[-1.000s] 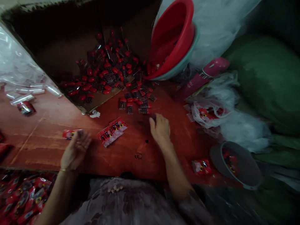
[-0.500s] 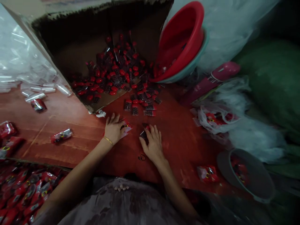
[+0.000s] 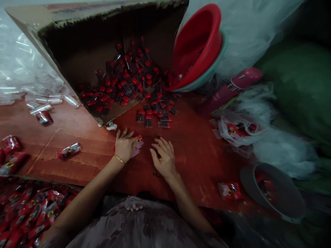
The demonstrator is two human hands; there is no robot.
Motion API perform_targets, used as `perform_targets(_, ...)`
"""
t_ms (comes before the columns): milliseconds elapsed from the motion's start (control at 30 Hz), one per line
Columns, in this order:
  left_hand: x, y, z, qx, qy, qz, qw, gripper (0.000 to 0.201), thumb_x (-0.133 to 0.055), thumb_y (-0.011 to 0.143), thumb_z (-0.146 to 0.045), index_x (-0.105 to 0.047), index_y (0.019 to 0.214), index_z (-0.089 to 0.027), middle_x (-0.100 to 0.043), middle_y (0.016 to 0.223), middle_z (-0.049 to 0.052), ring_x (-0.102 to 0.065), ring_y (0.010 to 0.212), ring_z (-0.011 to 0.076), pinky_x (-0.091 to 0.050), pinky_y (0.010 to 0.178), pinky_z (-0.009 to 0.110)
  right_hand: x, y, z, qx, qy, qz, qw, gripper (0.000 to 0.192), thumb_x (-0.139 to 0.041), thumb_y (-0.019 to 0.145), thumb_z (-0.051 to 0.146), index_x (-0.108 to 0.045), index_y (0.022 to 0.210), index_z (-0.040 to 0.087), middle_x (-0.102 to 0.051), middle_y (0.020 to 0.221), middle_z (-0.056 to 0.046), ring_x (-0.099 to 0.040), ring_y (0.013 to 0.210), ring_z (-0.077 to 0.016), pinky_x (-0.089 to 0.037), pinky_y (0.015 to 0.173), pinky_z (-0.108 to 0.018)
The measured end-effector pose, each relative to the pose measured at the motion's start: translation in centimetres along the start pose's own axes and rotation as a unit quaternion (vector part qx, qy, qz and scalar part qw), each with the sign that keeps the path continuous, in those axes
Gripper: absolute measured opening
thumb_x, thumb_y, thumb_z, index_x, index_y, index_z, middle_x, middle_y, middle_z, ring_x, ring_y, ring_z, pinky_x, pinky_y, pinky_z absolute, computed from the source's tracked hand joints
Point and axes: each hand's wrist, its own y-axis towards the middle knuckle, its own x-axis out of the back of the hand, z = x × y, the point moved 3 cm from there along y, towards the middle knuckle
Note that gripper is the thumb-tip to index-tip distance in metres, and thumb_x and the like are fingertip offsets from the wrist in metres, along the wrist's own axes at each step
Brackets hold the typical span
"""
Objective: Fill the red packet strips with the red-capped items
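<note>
Packet: a flat red plastic packet with black-and-yellow print (image 3: 138, 142) lies on the red-brown wooden table (image 3: 77, 165), near the middle, partly hidden under the left hand; its long axis seems to run from near-left to far-right.
Left hand: the left hand (image 3: 125, 145) lies palm down on the packet, fingers spread, pressing rather than gripping it.
Right hand: the right hand (image 3: 163, 159) rests just right of the packet, fingers curled loosely on the table; whether it holds anything I cannot tell.
Cardboard box: a large brown cardboard box (image 3: 85, 51) lies on its side at the far edge, open towards the hands, and small red-capped dark pieces (image 3: 129, 82) spill from it onto the table.
Basins: a red plastic basin (image 3: 199, 41) nested in a teal one leans tilted to the right of the box.
Grey bowl: a round grey bowl (image 3: 274, 193) at near right holds red packets.
Loose packet: a sealed red packet (image 3: 69, 150) lies alone to the left.
Heap: many red packets (image 3: 28, 213) are piled at near left, below the table edge.
</note>
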Motion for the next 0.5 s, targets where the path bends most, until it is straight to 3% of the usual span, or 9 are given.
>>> perform_targets(167,2.0,-0.3,-1.1,-0.005,-0.035,-0.069,0.997,0.024,-0.051,0.083,-0.031,-0.071,0.096,-0.027,-0.064,0.115,0.006,-0.047,0.121,0.0313,-0.027,0.103,0.054,-0.6,1.0,0.1,-0.125,0.146,0.039,0.981,0.033,-0.05,0.084,0.039,-0.061,0.106,0.016,-0.068,0.095,-0.009,-0.061,0.084,-0.0202,-0.047,0.076,-0.033)
perform_targets(267,2.4,-0.5,-2.2,-0.001,-0.082,-0.081,0.993,0.025,-0.051,0.083,-0.029,-0.069,0.1,-0.025,-0.063,0.118,0.007,-0.044,0.123,0.03,-0.024,0.105,0.053,-2.0,1.9,0.3,-0.183,0.265,0.066,0.944,0.03,-0.05,0.083,0.041,-0.064,0.093,0.016,-0.067,0.079,-0.005,-0.059,0.068,-0.0155,-0.046,0.063,-0.026)
perform_targets(333,2.3,-0.5,-2.3,0.055,-0.155,-0.082,0.983,0.033,-0.054,0.081,-0.032,-0.064,0.11,-0.021,-0.061,0.12,0.01,-0.047,0.12,0.0293,-0.029,0.103,0.05,-2.6,2.2,0.4,-0.195,0.305,0.047,0.931,0.029,-0.046,0.085,0.039,-0.063,0.08,0.016,-0.063,0.068,-0.002,-0.055,0.06,-0.0129,-0.043,0.058,-0.023)
perform_targets(400,1.7,-0.5,-2.0,0.136,-0.281,-0.058,0.948,0.045,-0.057,0.078,-0.038,-0.058,0.118,-0.016,-0.063,0.116,0.012,-0.056,0.109,0.0273,-0.041,0.094,0.043,-2.8,2.4,0.4,-0.197,0.307,0.027,0.931,0.031,-0.044,0.085,0.037,-0.06,0.069,0.016,-0.056,0.058,0.001,-0.049,0.053,-0.011,-0.038,0.053,-0.022)
perform_targets(500,0.3,-0.5,-1.8,0.236,-0.489,0.012,0.84,0.043,-0.064,0.071,-0.043,-0.067,0.1,-0.012,-0.071,0.09,0.009,-0.064,0.079,0.0213,-0.051,0.072,0.031,-2.7,2.2,0.6,-0.187,0.286,0.019,0.94,0.032,-0.043,0.086,0.037,-0.052,0.061,0.017,-0.048,0.053,0.003,-0.043,0.05,-0.0096,-0.033,0.049,-0.021)
